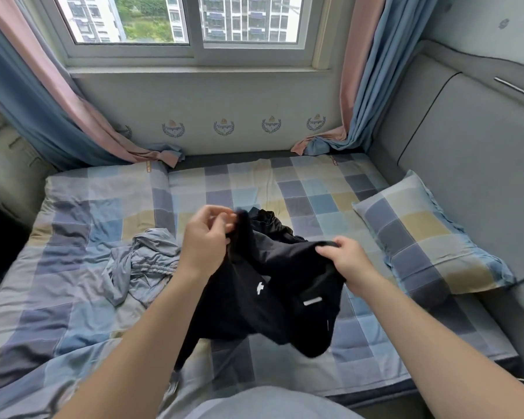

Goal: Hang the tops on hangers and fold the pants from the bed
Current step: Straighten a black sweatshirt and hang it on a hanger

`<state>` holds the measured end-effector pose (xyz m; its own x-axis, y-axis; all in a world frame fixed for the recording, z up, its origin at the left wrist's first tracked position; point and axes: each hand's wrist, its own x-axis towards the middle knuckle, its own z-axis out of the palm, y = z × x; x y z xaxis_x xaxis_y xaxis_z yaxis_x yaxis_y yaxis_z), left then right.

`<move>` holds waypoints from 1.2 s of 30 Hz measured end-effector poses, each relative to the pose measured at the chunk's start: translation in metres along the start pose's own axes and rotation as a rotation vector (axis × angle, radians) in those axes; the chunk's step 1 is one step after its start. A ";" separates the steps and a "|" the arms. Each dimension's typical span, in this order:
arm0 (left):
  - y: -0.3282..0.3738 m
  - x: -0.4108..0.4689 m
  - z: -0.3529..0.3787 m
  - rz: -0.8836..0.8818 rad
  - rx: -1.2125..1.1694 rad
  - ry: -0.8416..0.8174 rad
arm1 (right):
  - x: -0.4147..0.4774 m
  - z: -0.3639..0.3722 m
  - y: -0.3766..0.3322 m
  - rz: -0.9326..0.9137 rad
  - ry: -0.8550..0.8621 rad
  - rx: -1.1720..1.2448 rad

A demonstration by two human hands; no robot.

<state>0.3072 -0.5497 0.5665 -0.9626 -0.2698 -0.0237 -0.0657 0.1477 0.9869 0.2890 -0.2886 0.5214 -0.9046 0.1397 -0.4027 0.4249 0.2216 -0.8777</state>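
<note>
Pinched at 2 points: left hand (208, 240) and right hand (347, 261) hold black garment (273, 285) mid-frame over bed (73, 313). I judge this opens it out. Grey garment (146, 264) lies left of centre.

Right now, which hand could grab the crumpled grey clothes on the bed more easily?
Probably the left hand: the grey clothes lie just beside it, while the right hand is across the black garment. Both hands grip that garment, though.
</note>
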 end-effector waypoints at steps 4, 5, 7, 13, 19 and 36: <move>-0.003 -0.016 0.011 -0.115 0.122 -0.336 | -0.019 0.024 -0.050 0.003 -0.121 0.213; -0.004 -0.020 0.014 -0.131 0.184 -0.440 | -0.024 0.029 -0.058 0.011 -0.139 0.256; -0.007 -0.029 0.020 -0.129 0.282 -0.636 | -0.034 0.036 -0.069 0.025 -0.172 0.318; -0.025 -0.055 0.053 -0.116 0.239 -0.727 | -0.063 0.041 -0.099 -0.026 -0.239 0.474; -0.037 -0.064 0.069 -0.063 0.244 -0.422 | -0.079 0.030 -0.124 -0.066 -0.242 0.695; 0.013 -0.024 0.017 -0.135 -0.053 -0.218 | -0.049 0.005 -0.112 -0.092 0.037 0.925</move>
<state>0.3254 -0.5253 0.5771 -0.9804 -0.0712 -0.1836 -0.1887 0.0728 0.9793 0.2854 -0.3250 0.6383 -0.9250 0.1937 -0.3268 0.1418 -0.6221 -0.7700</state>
